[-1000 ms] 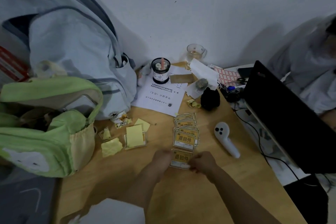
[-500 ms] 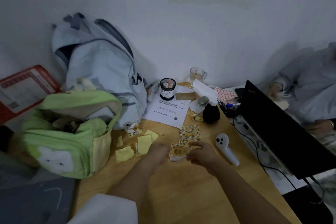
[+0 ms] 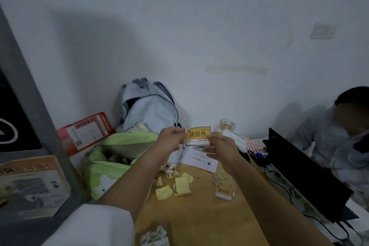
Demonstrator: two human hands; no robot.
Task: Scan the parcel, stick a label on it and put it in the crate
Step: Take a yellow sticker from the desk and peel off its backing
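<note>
Yellow label (image 3: 198,136) raised above the wooden table (image 3: 199,215), left hand (image 3: 171,139) and right hand (image 3: 221,146) each pinching an edge

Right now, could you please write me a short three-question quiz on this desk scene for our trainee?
1. True or false: the label lies flat on the desk.
2. Which hands pinch the label? A) left hand only B) right hand only C) both
3. Fill in: the stack of spare labels sits on the desk to the ____ of the peeled yellow backings.

Key:
1. False; it is held up in the air.
2. C
3. right
</note>
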